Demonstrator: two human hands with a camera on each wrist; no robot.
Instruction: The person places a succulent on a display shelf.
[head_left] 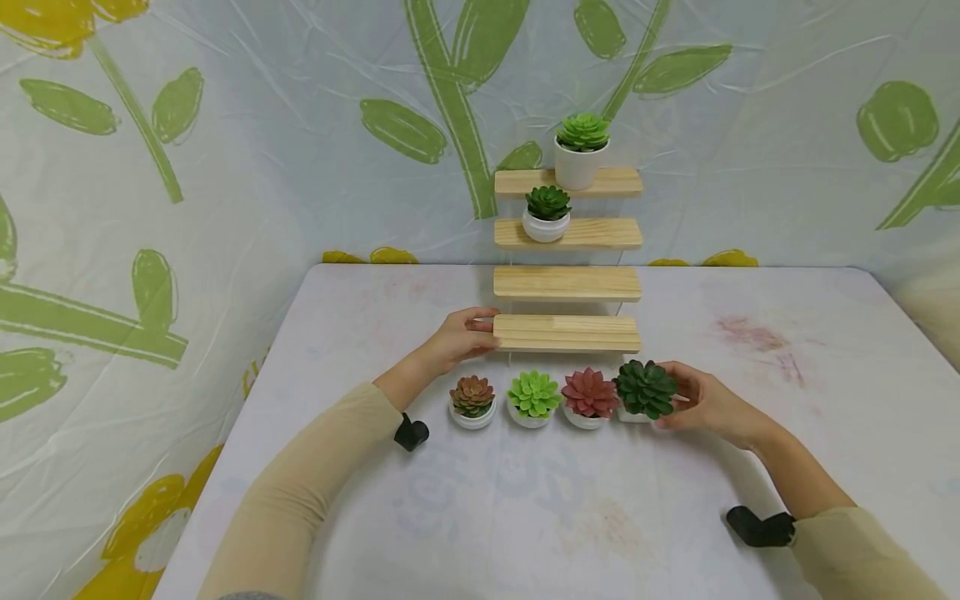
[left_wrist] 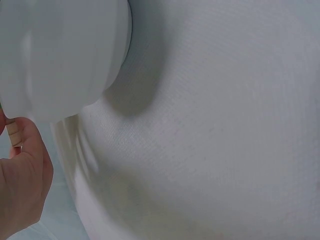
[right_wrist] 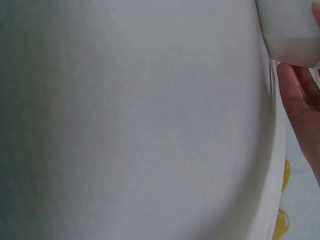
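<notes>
A stepped wooden shelf stand (head_left: 567, 333) rises at the back of the table. My left hand (head_left: 459, 337) grips the left end of its lowest board; the left wrist view shows that hand (left_wrist: 25, 172) with the wood end (left_wrist: 14, 135) between its fingers. At the right end of a row of potted succulents, my right hand (head_left: 708, 406) holds the dark green succulent (head_left: 645, 389) by its white pot. That pot (right_wrist: 295, 35) shows in the right wrist view, with fingers (right_wrist: 295, 92) against it. Beside it sit a red succulent (head_left: 590, 393), a light green one (head_left: 534, 396) and a brown one (head_left: 472, 396).
A bright green succulent (head_left: 582, 154) stands on the top board, and a smaller dark green one (head_left: 547, 212) on the board below. Black wrist-worn pieces (head_left: 759, 527) show by both forearms. A flower-printed cloth (head_left: 285, 125) hangs behind the white-covered table (head_left: 540, 533).
</notes>
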